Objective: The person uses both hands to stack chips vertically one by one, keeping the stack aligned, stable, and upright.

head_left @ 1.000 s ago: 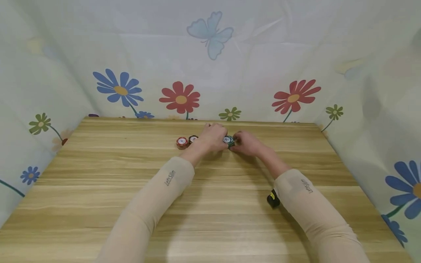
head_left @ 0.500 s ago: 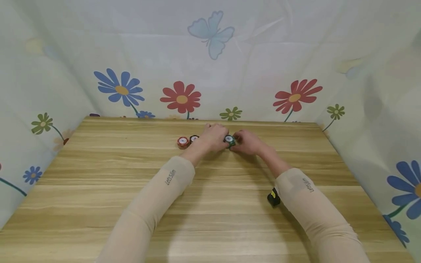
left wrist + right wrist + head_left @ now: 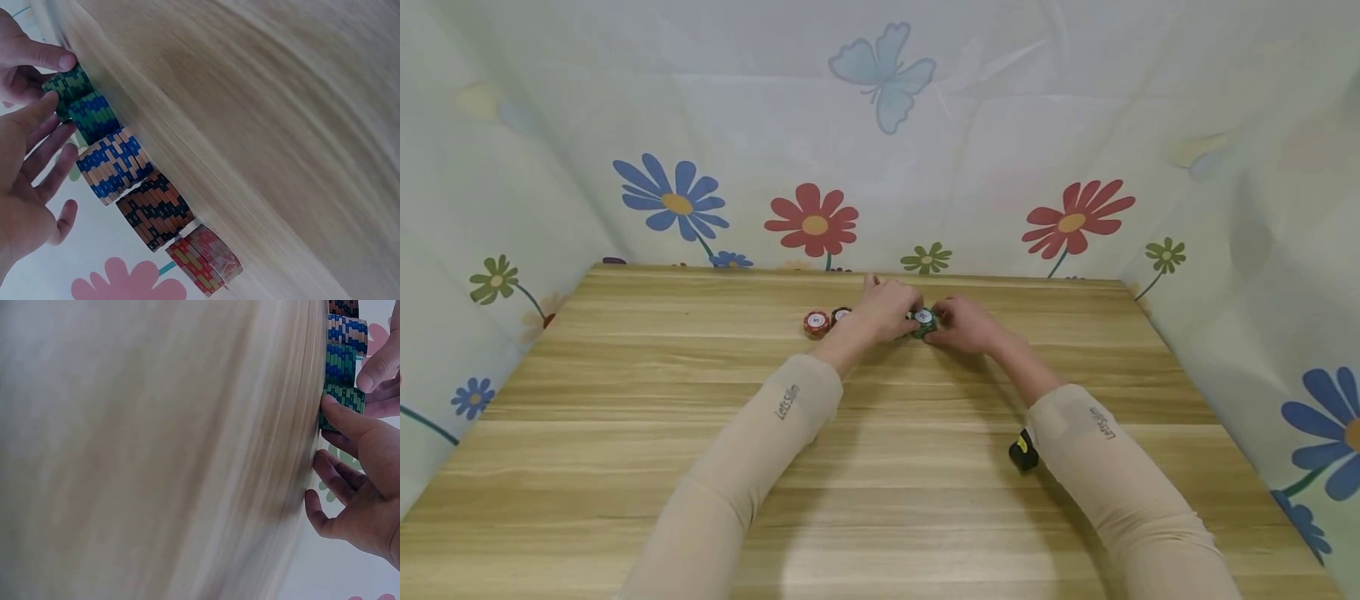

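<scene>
Stacked poker chips stand in a row near the table's back edge. At the right end is the green stack [image 3: 923, 317], which my right hand [image 3: 967, 325] pinches from the right between thumb and fingers. My left hand [image 3: 886, 310] is at its left side, the thumb tip by the upper edge and the other fingers extended loosely. Beside the green stack stand a blue-green stack [image 3: 94, 117], a blue-and-orange stack [image 3: 115, 164], a black-and-orange stack [image 3: 156, 211] and a red stack [image 3: 816, 323]. In the head view my left hand hides the middle stacks.
A black object with a yellow patch [image 3: 1023, 452], perhaps a tape measure, lies on the wooden table [image 3: 880, 500] by my right sleeve. Behind the table's back edge hangs a flower-printed curtain [image 3: 985, 167], with more of it at both sides.
My left hand has shifted slightly left, and more of the green stack's left side shows. The right hand stays at the green stack almost unmoved.
</scene>
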{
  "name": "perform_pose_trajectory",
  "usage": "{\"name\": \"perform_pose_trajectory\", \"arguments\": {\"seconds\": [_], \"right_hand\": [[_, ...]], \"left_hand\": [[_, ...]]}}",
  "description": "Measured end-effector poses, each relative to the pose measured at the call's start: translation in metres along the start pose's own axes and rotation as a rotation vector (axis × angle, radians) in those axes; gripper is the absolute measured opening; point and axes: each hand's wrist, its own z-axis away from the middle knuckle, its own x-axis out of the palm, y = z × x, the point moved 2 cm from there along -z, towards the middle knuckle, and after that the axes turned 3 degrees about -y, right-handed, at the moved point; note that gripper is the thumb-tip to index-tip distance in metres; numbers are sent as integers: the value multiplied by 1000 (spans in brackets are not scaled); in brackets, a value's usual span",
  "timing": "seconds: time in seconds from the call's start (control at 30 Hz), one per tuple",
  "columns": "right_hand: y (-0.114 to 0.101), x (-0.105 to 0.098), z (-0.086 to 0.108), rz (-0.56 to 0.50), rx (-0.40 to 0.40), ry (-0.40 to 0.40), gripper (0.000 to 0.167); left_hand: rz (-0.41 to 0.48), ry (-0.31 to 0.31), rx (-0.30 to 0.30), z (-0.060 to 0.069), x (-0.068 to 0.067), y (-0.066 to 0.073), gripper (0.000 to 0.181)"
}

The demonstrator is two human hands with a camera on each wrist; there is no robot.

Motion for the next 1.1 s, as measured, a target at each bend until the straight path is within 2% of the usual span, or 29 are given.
{"name": "perform_pose_trajectory", "arguments": {"seconds": [0.33, 0.6, 0.83, 1.1], "right_hand": [[0, 2, 2, 2, -14, 16, 37], [1, 3, 2, 9, -10, -4, 38], [-4, -8, 4, -177, -5, -45, 29], [-3, -13, 3, -191, 6, -35, 26]], "left_hand": [[-8, 10, -8, -1, 4, 2, 13], [-4, 7, -9, -2, 6, 3, 15], [9, 15, -10, -2, 6, 1, 18], [13, 11, -3, -3, 4, 2, 16]]}}
